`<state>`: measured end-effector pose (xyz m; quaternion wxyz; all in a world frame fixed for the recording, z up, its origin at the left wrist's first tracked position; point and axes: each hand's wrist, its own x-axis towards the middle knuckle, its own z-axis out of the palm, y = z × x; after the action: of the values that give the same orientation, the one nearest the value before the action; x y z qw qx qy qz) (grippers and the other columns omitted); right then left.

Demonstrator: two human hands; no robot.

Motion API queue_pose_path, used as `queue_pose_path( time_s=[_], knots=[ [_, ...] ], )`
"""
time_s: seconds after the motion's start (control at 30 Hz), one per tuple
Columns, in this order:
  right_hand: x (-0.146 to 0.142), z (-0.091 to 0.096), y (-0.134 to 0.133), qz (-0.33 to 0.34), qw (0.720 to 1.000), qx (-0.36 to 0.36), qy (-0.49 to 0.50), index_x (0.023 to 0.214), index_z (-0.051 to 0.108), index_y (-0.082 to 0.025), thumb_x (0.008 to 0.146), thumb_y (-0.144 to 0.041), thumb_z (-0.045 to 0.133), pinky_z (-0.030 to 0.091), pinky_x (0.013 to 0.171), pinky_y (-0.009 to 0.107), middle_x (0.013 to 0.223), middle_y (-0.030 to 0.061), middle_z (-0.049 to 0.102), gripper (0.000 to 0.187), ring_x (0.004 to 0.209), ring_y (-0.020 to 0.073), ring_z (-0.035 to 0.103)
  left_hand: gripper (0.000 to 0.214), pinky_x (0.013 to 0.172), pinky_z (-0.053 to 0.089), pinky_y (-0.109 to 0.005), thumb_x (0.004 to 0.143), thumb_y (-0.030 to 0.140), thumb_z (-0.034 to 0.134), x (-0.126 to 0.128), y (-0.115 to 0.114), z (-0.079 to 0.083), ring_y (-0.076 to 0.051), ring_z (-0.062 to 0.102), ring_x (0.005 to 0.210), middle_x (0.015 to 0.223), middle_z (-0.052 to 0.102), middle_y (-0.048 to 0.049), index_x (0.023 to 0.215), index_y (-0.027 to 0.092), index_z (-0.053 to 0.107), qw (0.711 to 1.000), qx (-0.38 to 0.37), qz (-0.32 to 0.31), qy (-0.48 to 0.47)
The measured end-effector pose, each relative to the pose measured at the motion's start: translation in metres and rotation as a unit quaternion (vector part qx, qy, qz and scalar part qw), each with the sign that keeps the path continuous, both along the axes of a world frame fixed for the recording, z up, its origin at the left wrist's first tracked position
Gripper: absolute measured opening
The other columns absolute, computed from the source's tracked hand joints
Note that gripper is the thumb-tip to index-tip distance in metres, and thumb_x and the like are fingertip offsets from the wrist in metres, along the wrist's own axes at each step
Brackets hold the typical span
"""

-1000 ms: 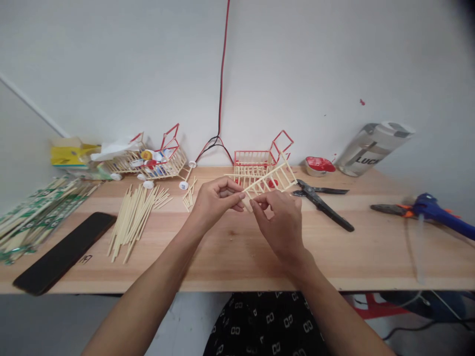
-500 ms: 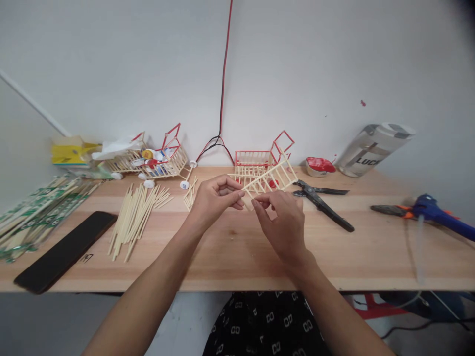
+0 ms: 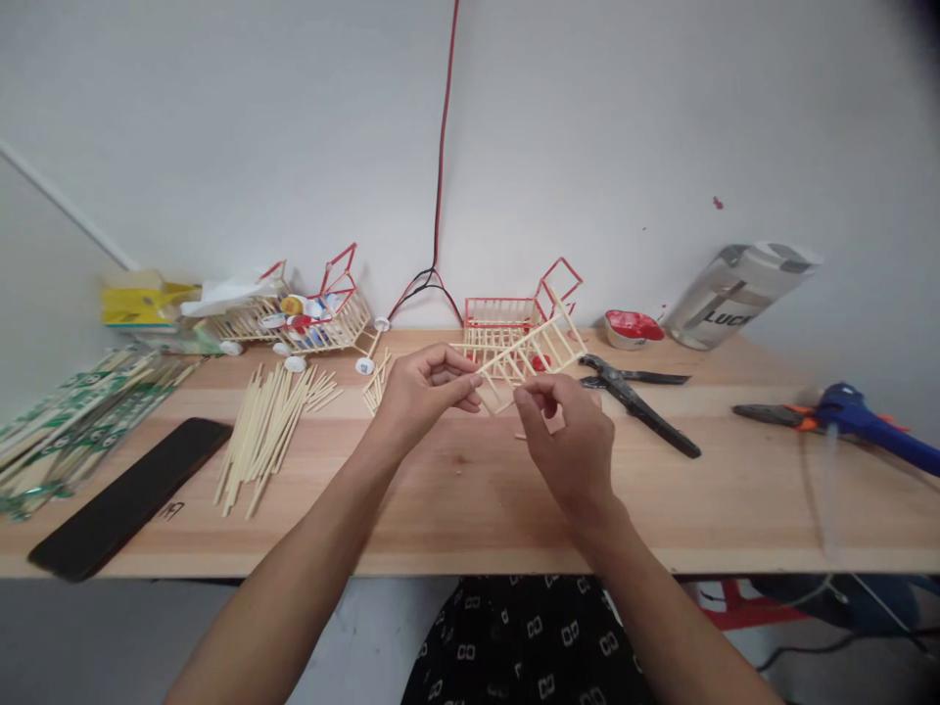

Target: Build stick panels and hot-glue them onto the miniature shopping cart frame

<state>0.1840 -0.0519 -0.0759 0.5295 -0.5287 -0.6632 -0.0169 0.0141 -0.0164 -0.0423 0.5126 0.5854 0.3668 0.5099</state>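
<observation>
A ladder-like wooden stick frame (image 3: 541, 345) is held up at a slant above the tabletop. My left hand (image 3: 430, 387) pinches its near left corner between thumb and fingers. On the lower rail, a little further right, my right hand (image 3: 569, 431) is closed with thumb and index fingertip together. A small loose stick piece (image 3: 521, 437) lies on the wood beside the right fingertips. Behind the frame stands a miniature stick shopping cart (image 3: 503, 311) with red-painted rims and handle, partly covered by it.
Left lie loose sticks (image 3: 260, 441), a black phone (image 3: 139, 499) and packaged sticks (image 3: 73, 421). Filled mini carts (image 3: 323, 313) stand behind. To the right are pliers (image 3: 632, 397), a red paint dish (image 3: 634, 328), a tilted plastic container (image 3: 741, 299) and a blue glue gun (image 3: 867, 421).
My right hand has slid a little to the right along the lower rail, baring the frame's near end. The left hand and the frame have hardly moved.
</observation>
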Motion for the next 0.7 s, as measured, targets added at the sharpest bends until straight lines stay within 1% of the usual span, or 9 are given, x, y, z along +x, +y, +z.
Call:
queue_pose_path(
  time_s=[0.1, 0.2, 0.27, 0.33, 0.4, 0.47, 0.53, 0.63, 0.7],
  knots=[
    [0.007, -0.002, -0.001, -0.002, 0.989, -0.048, 0.141, 0.075, 0.054, -0.02, 0.089, -0.04, 0.053, 0.036, 0.062, 0.028, 0.065, -0.0023, 0.051, 0.024, 0.06, 0.0126, 0.044, 0.027, 0.059, 0.06, -0.027, 0.066, 0.029, 0.079, -0.001, 0.0, 0.001, -0.014, 0.067, 0.057, 0.062, 0.065, -0.0002, 0.078, 0.012, 0.061, 1.0, 0.0, 0.003, 0.003],
    [0.013, -0.01, -0.001, 0.038, 0.958, -0.121, 0.256, 0.075, 0.051, -0.02, 0.087, -0.046, 0.054, 0.034, 0.056, 0.026, 0.063, -0.0038, 0.044, 0.029, 0.058, 0.0115, 0.04, 0.027, 0.059, 0.06, -0.027, 0.067, 0.029, 0.079, -0.001, -0.001, 0.002, -0.014, 0.067, 0.057, 0.063, 0.065, -0.0005, 0.078, 0.012, 0.062, 1.0, 0.003, 0.005, 0.009],
    [0.016, -0.018, 0.001, 0.086, 0.929, -0.197, 0.299, 0.08, 0.053, -0.02, 0.084, -0.048, 0.058, 0.035, 0.056, 0.026, 0.066, -0.003, 0.047, 0.029, 0.06, 0.0115, 0.043, 0.027, 0.059, 0.06, -0.027, 0.067, 0.03, 0.079, -0.001, -0.002, 0.002, -0.014, 0.067, 0.058, 0.065, 0.066, -0.0009, 0.079, 0.012, 0.062, 1.0, 0.007, 0.004, 0.013],
    [0.016, -0.025, 0.004, 0.15, 0.888, -0.28, 0.333, 0.087, 0.057, -0.019, 0.081, -0.05, 0.06, 0.035, 0.053, 0.025, 0.071, -0.0005, 0.054, 0.032, 0.061, 0.0122, 0.047, 0.027, 0.059, 0.06, -0.026, 0.067, 0.03, 0.079, -0.001, -0.002, 0.002, -0.013, 0.067, 0.058, 0.066, 0.066, -0.0012, 0.079, 0.011, 0.062, 1.0, 0.011, 0.002, 0.015],
    [0.016, -0.029, 0.007, 0.218, 0.846, -0.337, 0.351, 0.094, 0.061, -0.019, 0.08, -0.052, 0.06, 0.036, 0.052, 0.024, 0.08, 0.0025, 0.059, 0.036, 0.065, 0.0134, 0.052, 0.027, 0.058, 0.059, -0.026, 0.067, 0.03, 0.079, -0.001, -0.001, 0.001, -0.013, 0.067, 0.058, 0.066, 0.066, -0.0011, 0.079, 0.011, 0.062, 1.0, 0.013, 0.0, 0.016],
    [0.014, -0.029, 0.01, 0.263, 0.817, -0.361, 0.364, 0.1, 0.064, -0.02, 0.079, -0.052, 0.062, 0.038, 0.056, 0.024, 0.088, 0.0043, 0.062, 0.039, 0.074, 0.0149, 0.056, 0.027, 0.058, 0.059, -0.026, 0.067, 0.03, 0.079, -0.001, -0.001, 0.0, -0.013, 0.067, 0.058, 0.067, 0.066, -0.001, 0.079, 0.012, 0.062, 1.0, 0.014, -0.003, 0.016],
    [0.012, -0.025, 0.012, 0.282, 0.791, -0.382, 0.386, 0.102, 0.065, -0.02, 0.077, -0.051, 0.065, 0.04, 0.059, 0.024, 0.093, 0.0049, 0.063, 0.04, 0.081, 0.0157, 0.057, 0.027, 0.058, 0.059, -0.026, 0.068, 0.03, 0.079, -0.001, 0.0, -0.001, -0.013, 0.067, 0.058, 0.068, 0.066, -0.0011, 0.079, 0.012, 0.061, 1.0, 0.013, -0.007, 0.016],
    [0.008, -0.019, 0.013, 0.296, 0.75, -0.405, 0.43, 0.095, 0.067, -0.019, 0.072, -0.048, 0.071, 0.038, 0.058, 0.023, 0.096, 0.0049, 0.063, 0.037, 0.082, 0.0151, 0.057, 0.028, 0.058, 0.059, -0.025, 0.068, 0.029, 0.078, -0.001, 0.0, -0.002, -0.013, 0.067, 0.058, 0.07, 0.066, -0.0013, 0.08, 0.011, 0.061, 1.0, 0.011, -0.011, 0.015],
    [0.006, -0.016, 0.012, 0.298, 0.736, -0.408, 0.45, 0.091, 0.068, -0.018, 0.069, -0.046, 0.074, 0.037, 0.058, 0.022, 0.093, 0.0044, 0.062, 0.036, 0.081, 0.0142, 0.056, 0.028, 0.058, 0.059, -0.025, 0.068, 0.029, 0.078, 0.0, 0.0, -0.002, -0.013, 0.067, 0.058, 0.07, 0.066, -0.0011, 0.08, 0.011, 0.061, 1.0, 0.009, -0.012, 0.014]
  ],
)
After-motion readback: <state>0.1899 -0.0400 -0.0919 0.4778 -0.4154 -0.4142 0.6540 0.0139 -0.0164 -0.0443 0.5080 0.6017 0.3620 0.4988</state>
